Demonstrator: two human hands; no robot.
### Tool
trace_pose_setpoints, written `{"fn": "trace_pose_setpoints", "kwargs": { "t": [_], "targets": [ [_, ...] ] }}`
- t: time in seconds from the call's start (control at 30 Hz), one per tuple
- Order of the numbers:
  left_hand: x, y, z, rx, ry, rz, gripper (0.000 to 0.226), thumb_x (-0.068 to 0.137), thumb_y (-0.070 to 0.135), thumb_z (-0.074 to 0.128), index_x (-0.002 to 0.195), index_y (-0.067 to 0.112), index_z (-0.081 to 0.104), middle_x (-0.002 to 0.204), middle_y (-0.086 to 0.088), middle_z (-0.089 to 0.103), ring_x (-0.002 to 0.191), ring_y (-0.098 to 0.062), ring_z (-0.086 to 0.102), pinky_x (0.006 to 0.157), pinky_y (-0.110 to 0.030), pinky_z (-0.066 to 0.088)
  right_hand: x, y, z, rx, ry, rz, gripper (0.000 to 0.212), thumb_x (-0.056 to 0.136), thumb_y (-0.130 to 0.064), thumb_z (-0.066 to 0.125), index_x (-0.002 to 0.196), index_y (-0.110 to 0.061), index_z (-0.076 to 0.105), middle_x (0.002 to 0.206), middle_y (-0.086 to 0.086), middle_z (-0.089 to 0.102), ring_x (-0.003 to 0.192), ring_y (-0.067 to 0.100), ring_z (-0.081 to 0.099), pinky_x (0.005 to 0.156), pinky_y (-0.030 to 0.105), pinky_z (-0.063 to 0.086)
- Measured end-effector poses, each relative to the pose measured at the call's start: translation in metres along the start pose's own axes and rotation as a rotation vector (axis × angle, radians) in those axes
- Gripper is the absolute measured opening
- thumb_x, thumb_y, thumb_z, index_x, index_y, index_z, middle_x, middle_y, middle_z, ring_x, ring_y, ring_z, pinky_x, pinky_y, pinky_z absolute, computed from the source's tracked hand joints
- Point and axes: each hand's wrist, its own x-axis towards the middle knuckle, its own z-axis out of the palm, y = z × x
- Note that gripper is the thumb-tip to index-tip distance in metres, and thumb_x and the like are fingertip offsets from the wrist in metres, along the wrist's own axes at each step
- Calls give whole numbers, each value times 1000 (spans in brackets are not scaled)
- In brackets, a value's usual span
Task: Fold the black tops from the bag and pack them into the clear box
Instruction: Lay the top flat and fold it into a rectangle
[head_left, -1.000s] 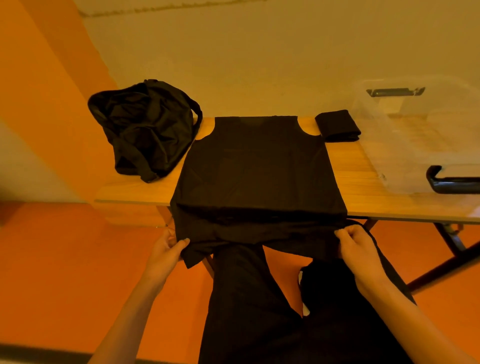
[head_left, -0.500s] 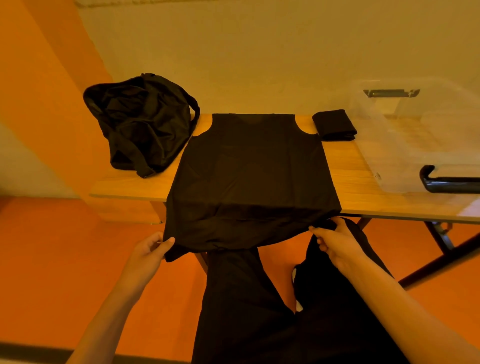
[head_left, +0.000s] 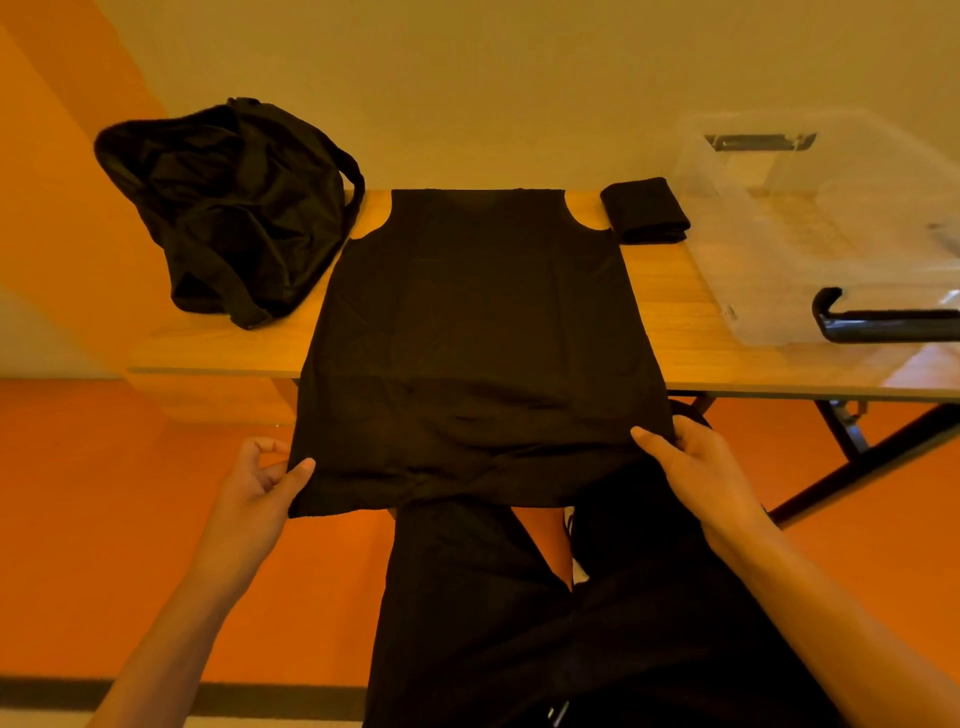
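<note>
A black sleeveless top (head_left: 478, 332) lies spread flat on the wooden table (head_left: 223, 348), its hem hanging over the near edge. My left hand (head_left: 260, 488) pinches the hem's lower left corner with thumb on top. My right hand (head_left: 696, 467) pinches the lower right corner the same way. A folded black top (head_left: 647, 210) sits at the table's far right, beside the clear box (head_left: 810, 244). The black bag (head_left: 228, 208) slumps at the table's far left.
The clear box has black handles (head_left: 883, 322) and fills the table's right end. A pale wall runs behind the table. Black table legs (head_left: 852, 467) angle down to the orange floor at the right. My black-trousered legs (head_left: 519, 623) stand below the hem.
The bunched hem has been pulled out smooth and lifted toward me. Both hands shifted outward to the hem's corners.
</note>
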Motion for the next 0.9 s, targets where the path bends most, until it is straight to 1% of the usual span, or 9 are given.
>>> {"fn": "trace_pose_setpoints", "kwargs": {
  "t": [0.1,0.27,0.4,0.5,0.6,0.7,0.77,0.83,0.9],
  "targets": [
    [-10,2,0,-48,37,9,27,102,11,54,127,15,45,108,-9,72,81,-28,75,63,-46,64,-7,-6,-8,43,-50,90,25,94,-35,67,102,-11,64,99,9,74,88,23,73,80,43,61],
    [-20,-4,-11,-28,-19,48,22,100,14,55,121,16,61,119,-3,67,97,-30,73,66,-42,64,-18,-12,-15,159,-211,263,42,79,-9,79,114,-12,56,100,9,76,91,23,75,81,45,61],
    [-22,-4,-27,-26,-33,32,16,96,13,60,107,16,72,109,-5,72,100,-26,73,68,-33,63,-25,-10,-27,-1,-311,259,21,92,-9,67,112,-14,69,108,3,76,102,21,71,94,44,56],
    [-27,2,-39,42,-78,69,16,88,25,65,98,28,76,105,-1,73,101,-19,71,80,-37,57,-32,-10,-32,-19,-233,186,21,97,-13,61,118,-11,63,107,9,74,91,23,73,81,39,59],
    [-34,7,-46,79,-85,114,18,80,29,73,96,37,77,100,0,71,97,-16,69,81,-40,52,-42,-14,-33,71,-91,102,28,94,-12,65,120,-11,54,87,16,73,68,23,69,62,34,54],
    [-38,7,-52,-87,-135,169,45,55,45,95,95,32,79,96,3,72,91,-16,71,70,-23,56,-56,-19,-36,183,3,-27,37,86,-18,71,118,-21,52,71,14,70,58,18,65,59,34,51],
    [-40,10,-49,-115,-131,202,40,58,26,93,95,22,77,98,7,75,95,-14,72,72,-19,57,-67,-24,-39,238,8,-120,35,80,-25,72,112,-24,58,70,14,70,58,20,65,59,34,53],
    [-36,12,-48,-68,-109,221,33,71,-2,78,101,9,70,102,8,74,102,-16,70,78,-19,57,-74,-27,-42,236,-9,-214,21,78,-27,72,98,-25,68,76,13,71,65,21,69,61,28,57],
    [-31,11,-52,75,-53,269,32,81,-9,73,106,11,70,105,8,72,108,-16,68,82,-24,56,-75,-26,-47,214,-29,-250,11,79,-23,72,89,-24,74,85,12,74,78,23,73,66,19,58]
  ]
}}
